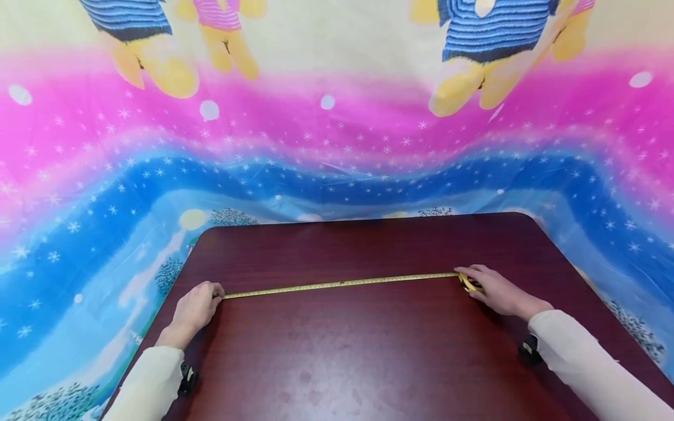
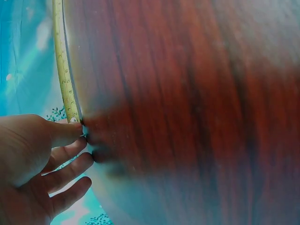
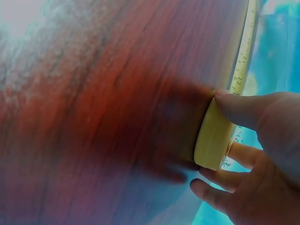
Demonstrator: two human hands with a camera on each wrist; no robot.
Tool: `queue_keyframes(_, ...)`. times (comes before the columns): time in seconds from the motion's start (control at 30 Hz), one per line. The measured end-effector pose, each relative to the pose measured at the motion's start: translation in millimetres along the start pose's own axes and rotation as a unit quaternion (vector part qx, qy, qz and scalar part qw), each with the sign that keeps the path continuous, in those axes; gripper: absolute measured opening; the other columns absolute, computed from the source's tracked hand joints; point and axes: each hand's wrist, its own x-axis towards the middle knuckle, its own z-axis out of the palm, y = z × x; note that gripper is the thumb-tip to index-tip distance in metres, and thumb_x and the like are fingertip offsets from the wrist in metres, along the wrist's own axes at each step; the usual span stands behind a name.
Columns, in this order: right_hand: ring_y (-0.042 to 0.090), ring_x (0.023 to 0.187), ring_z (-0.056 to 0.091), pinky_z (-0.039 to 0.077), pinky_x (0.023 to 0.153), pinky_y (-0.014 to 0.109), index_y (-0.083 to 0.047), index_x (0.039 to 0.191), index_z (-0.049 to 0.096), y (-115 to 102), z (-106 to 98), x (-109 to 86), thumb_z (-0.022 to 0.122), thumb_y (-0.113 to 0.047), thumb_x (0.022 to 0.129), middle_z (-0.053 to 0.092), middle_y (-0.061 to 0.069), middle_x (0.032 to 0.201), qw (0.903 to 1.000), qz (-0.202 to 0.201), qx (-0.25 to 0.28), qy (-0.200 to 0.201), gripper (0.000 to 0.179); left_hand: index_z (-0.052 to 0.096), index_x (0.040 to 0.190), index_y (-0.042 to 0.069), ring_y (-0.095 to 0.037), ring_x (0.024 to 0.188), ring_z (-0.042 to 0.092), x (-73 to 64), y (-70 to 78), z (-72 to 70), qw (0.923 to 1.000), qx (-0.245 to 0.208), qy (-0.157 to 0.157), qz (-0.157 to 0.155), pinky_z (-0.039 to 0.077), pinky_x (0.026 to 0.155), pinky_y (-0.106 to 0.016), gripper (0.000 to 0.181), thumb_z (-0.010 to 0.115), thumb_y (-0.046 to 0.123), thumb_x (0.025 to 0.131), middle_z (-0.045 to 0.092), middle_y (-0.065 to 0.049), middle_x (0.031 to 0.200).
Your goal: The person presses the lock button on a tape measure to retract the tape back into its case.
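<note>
A yellow tape measure (image 1: 342,283) is drawn out across the dark red wooden table (image 1: 337,351), its blade running almost straight from one hand to the other. At the left, my left hand (image 1: 195,310) pinches the blade's free end; thumb and fingertip cover the tip, and the blade (image 2: 65,70) leads away from them in the left wrist view. My right hand (image 1: 497,292) grips the rounded yellow case (image 3: 213,136), thumb on the blade's exit side and fingers beneath. In the right wrist view, printed numbers show on the blade just past the thumb.
A cloth backdrop (image 1: 326,146) printed with snowflakes and cartoon figures hangs behind and beside the table. The table's far edge lies a little beyond the tape. Both forearms wear pale sleeves (image 1: 584,356), with a dark wrist device (image 1: 188,378) under each.
</note>
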Motion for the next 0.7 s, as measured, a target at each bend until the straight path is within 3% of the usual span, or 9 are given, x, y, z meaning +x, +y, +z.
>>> queue_keyframes(0.27, 0.043, 0.123, 0.053, 0.049, 0.097, 0.061, -0.004, 0.15, 0.044, 1.8, -1.0, -2.9, 0.067, -0.006, 0.095, 0.051, 0.027, 0.137, 0.9999, -0.004, 0.016, 0.0, 0.059, 0.075, 0.097, 0.008, -0.024, 0.078, 0.067, -0.5, -6.5, -3.9, 0.9999, -0.009, -0.01, -0.008, 0.056, 0.069, -0.048, 0.011, 0.065, 0.004, 0.095, 0.074, -0.013, 0.096)
queue_keyframes(0.7, 0.037, 0.125, 0.051, 0.049, 0.095, 0.058, -0.008, 0.15, 0.044, -2.2, -10.9, -16.8, 0.066, -0.006, 0.096, 0.049, 0.02, 0.14, 0.9991, -0.03, 0.026, 0.015, 0.058, 0.073, 0.102, 0.006, -0.023, 0.074, 0.064, 1.5, -7.1, -13.6, 0.9999, -0.008, 0.01, -0.004, 0.055, 0.069, -0.049, 0.011, 0.063, 0.005, 0.097, 0.073, -0.014, 0.098)
